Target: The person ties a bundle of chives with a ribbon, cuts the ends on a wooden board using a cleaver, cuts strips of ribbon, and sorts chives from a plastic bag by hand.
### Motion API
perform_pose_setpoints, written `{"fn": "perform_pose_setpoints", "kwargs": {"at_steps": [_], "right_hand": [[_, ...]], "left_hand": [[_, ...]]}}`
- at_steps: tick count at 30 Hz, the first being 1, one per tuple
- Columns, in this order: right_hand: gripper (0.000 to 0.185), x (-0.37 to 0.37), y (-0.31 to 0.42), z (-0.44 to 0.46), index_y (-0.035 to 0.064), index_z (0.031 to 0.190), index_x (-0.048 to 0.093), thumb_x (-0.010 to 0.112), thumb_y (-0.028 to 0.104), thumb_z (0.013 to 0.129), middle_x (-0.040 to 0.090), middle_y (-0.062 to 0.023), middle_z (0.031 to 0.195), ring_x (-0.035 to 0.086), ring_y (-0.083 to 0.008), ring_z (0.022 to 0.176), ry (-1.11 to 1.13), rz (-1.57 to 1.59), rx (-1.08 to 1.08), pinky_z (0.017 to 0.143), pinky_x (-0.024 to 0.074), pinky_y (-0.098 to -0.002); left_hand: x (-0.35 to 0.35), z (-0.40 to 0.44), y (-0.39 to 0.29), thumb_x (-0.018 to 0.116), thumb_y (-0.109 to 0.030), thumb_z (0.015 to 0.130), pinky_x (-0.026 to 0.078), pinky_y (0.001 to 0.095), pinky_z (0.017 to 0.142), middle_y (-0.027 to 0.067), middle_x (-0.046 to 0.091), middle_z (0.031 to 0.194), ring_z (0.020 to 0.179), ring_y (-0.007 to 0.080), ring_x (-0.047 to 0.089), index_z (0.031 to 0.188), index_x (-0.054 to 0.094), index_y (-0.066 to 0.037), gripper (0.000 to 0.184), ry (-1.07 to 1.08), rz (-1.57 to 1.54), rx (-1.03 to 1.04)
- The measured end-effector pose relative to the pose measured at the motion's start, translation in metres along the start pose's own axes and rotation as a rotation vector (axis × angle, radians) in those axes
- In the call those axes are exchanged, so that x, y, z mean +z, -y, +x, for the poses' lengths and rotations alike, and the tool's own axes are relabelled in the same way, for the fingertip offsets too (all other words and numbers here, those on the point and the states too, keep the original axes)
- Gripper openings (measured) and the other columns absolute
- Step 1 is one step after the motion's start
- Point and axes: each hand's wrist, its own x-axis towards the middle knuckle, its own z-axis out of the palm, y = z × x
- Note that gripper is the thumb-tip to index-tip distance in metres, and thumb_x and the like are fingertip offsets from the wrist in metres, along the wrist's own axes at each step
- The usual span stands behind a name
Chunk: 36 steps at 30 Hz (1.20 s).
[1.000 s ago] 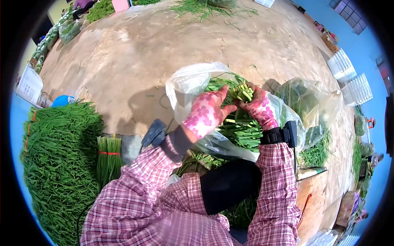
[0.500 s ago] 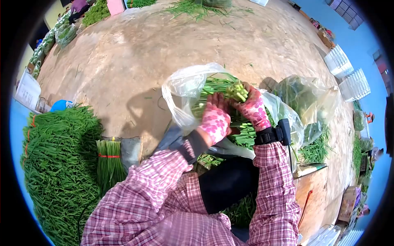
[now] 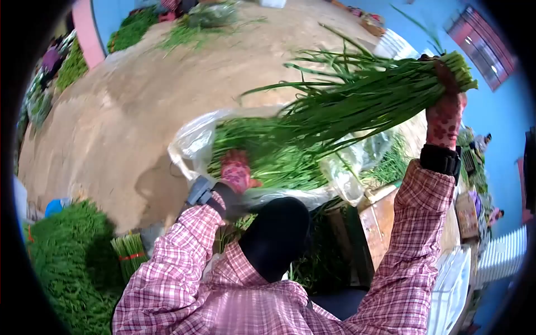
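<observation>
Right of the plastic bag, our right hand grips the long-leaved bundle by its stems, leaves trailing back above the bag; our left hand, fingers extended, is at its greens.

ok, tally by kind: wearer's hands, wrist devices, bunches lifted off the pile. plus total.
Hands: 2 (left hand, right hand)
Wrist devices: 2 (left device, right device)
Lifted bunch: 1, in the right hand
Total: 5
</observation>
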Motion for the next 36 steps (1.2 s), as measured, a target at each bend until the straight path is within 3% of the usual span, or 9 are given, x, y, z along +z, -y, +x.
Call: {"fn": "perform_pose_setpoints", "kwargs": {"at_steps": [6, 8, 11, 20, 25, 30, 32, 34, 36], "right_hand": [[0.031, -0.063, 0.037, -0.049, 0.0066, 0.120, 0.060, 0.051, 0.016, 0.092, 0.065, -0.0095, 0.114, 0.062, -0.0249, 0.098, -0.003, -0.767, -0.356, 0.085, 0.0508, -0.0394], [0.038, -0.056, 0.036, -0.081, 0.0122, 0.130, 0.056, 0.041, 0.026, 0.098, 0.061, -0.0077, 0.124, 0.059, -0.0255, 0.108, 0.074, -0.647, -0.276, 0.090, 0.0489, -0.0424], [0.039, -0.015, 0.043, -0.155, 0.0090, 0.126, 0.055, 0.049, 0.026, 0.091, 0.060, -0.0125, 0.120, 0.060, -0.0288, 0.107, 0.318, -0.237, -0.227, 0.092, 0.0494, -0.0433], [0.025, 0.002, 0.066, -0.312, 0.0142, 0.095, 0.067, 0.068, 0.019, 0.070, 0.065, -0.0074, 0.096, 0.063, -0.0286, 0.097, 0.920, -0.823, -0.440, 0.088, 0.0506, -0.0438], [0.040, -0.024, 0.117, -0.317, 0.0229, 0.107, 0.066, 0.071, 0.016, 0.068, 0.058, -0.0080, 0.116, 0.050, -0.0348, 0.122, 0.890, -1.121, -0.241, 0.104, 0.0399, -0.0535], [0.087, -0.122, 0.148, -0.301, 0.0028, 0.146, 0.034, 0.082, 0.009, 0.073, 0.044, -0.0164, 0.145, 0.042, -0.0287, 0.134, 0.085, -0.902, 0.243, 0.109, 0.0363, -0.0394], [0.080, -0.133, 0.145, -0.276, 0.0008, 0.149, 0.028, 0.068, 0.033, 0.087, 0.040, -0.0140, 0.149, 0.037, -0.0261, 0.138, -0.059, -0.655, 0.342, 0.111, 0.0295, -0.0388], [0.059, -0.122, 0.153, -0.258, -0.0025, 0.136, 0.046, 0.067, 0.023, 0.087, 0.057, -0.0120, 0.130, 0.052, -0.0217, 0.121, -0.172, -0.508, 0.388, 0.102, 0.0379, -0.0350], [0.033, -0.137, 0.132, -0.259, -0.0008, 0.118, 0.061, 0.062, 0.019, 0.091, 0.067, -0.0055, 0.110, 0.060, -0.0153, 0.099, -0.193, -0.475, 0.313, 0.087, 0.0456, -0.0303]], "left_hand": [[-0.090, -0.025, -0.028, 0.064, -0.062, 0.080, 0.032, 0.0503, 0.109, 0.0283, 0.025, 0.152, 0.133, 0.0405, 0.040, 0.146, 0.028, 0.004, 0.100, -0.399, -0.330, 0.285], [-0.131, -0.079, -0.076, 0.056, -0.064, 0.083, 0.037, 0.0489, 0.106, 0.0256, 0.037, 0.146, 0.126, 0.0366, 0.049, 0.141, 0.038, -0.001, 0.087, 0.395, -1.632, 0.566], [-0.125, -0.122, -0.146, 0.037, -0.082, 0.077, 0.037, 0.0484, 0.107, 0.0185, 0.040, 0.146, 0.121, 0.0313, 0.053, 0.147, 0.032, -0.012, 0.099, 1.480, -2.248, 0.899], [-0.079, -0.132, -0.193, 0.042, -0.039, 0.102, 0.049, 0.0380, 0.055, 0.0059, 0.061, 0.088, 0.055, 0.0188, 0.049, 0.133, 0.047, -0.006, 0.046, 1.843, -2.198, 0.047], [-0.101, -0.139, -0.207, 0.053, -0.027, 0.098, 0.042, 0.0435, 0.096, 0.0140, 0.052, 0.129, 0.113, 0.0273, 0.048, 0.138, 0.046, -0.008, 0.045, 0.913, -1.864, 1.114], [-0.152, -0.117, -0.270, 0.067, -0.016, 0.090, 0.047, 0.0358, 0.099, 0.0114, 0.060, 0.127, 0.116, 0.0217, 0.058, 0.129, 0.057, -0.008, 0.041, 0.605, -1.568, 1.193], [-0.146, -0.103, -0.317, 0.068, -0.009, 0.088, 0.050, 0.0342, 0.095, 0.0084, 0.061, 0.125, 0.112, 0.0195, 0.059, 0.131, 0.054, -0.007, 0.045, 0.095, -1.439, 1.538], [-0.122, -0.087, -0.367, 0.074, -0.013, 0.084, 0.050, 0.0323, 0.090, 0.0079, 0.061, 0.126, 0.112, 0.0174, 0.057, 0.133, 0.051, -0.008, 0.055, 0.546, -1.691, 1.343], [-0.132, -0.109, -0.367, 0.070, -0.033, 0.087, 0.050, 0.0394, 0.095, 0.0119, 0.058, 0.125, 0.112, 0.0205, 0.057, 0.130, 0.051, -0.007, 0.053, 0.147, -1.400, 1.555]]}}
